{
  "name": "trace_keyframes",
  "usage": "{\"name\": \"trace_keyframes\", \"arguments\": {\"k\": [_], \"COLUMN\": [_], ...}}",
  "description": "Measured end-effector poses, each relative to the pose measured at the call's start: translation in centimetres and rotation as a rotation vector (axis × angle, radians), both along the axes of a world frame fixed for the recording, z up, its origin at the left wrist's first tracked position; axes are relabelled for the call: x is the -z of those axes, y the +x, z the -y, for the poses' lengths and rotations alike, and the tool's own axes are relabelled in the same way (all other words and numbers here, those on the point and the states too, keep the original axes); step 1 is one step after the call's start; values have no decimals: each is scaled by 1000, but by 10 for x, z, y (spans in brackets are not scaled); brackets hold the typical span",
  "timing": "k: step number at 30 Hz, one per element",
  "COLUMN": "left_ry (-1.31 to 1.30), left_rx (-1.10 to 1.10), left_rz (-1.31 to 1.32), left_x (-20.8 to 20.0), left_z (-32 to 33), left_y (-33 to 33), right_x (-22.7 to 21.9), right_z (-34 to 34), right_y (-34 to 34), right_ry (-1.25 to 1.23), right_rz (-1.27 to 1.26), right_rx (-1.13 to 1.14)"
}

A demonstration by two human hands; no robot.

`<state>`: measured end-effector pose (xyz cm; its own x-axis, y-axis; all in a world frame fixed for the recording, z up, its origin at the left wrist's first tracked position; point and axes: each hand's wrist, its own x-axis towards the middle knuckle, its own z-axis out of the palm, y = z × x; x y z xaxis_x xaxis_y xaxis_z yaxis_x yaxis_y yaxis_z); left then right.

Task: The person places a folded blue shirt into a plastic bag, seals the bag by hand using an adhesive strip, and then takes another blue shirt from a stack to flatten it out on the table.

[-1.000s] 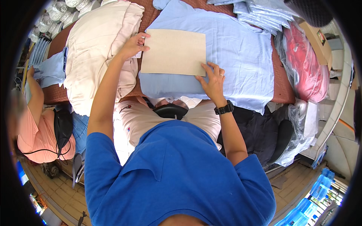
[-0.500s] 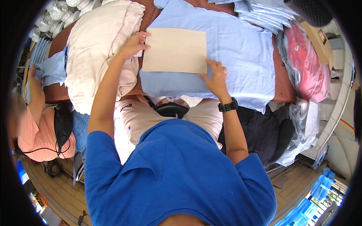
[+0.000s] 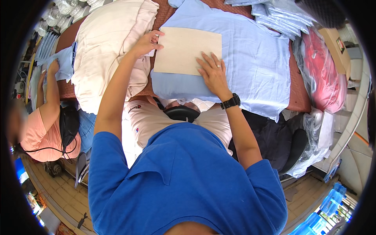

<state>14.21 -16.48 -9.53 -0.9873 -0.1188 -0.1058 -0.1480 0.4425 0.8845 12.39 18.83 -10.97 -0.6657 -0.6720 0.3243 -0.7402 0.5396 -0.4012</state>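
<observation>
A beige rectangular sheet of card lies flat on a light blue garment spread over the table. At the card's left edge is my left hand, thumb and fingers apart and touching the border. My right hand rests palm down on the card's lower right part with its fingers spread. Beneath the left wrist a small white tag shows in part. Cream folded garments are heaped just left of the card, under my left forearm.
A brown cloth covers the table. Light blue packed garments lie at the far right, near a red bundle in clear plastic and a cardboard box. On the left a co-worker in a peach top handles blue cloth.
My right hand has moved from the card's right edge onto its surface and flattened out. The left hand stays at the left edge. The co-worker's arm has reached further over the blue cloth.
</observation>
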Motion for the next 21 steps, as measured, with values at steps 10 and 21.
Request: {"name": "trace_keyframes", "arguments": {"k": [10,21], "left_ry": [-58,2], "left_rx": [3,11], "left_rz": [10,2], "left_x": [-2,-4], "left_z": [0,-2], "left_y": [2,3], "right_x": [0,-4], "right_z": [-1,-1], "right_y": [2,1], "right_ry": [-7,-42], "right_rz": [1,56], "right_rx": [-9,-12]}}
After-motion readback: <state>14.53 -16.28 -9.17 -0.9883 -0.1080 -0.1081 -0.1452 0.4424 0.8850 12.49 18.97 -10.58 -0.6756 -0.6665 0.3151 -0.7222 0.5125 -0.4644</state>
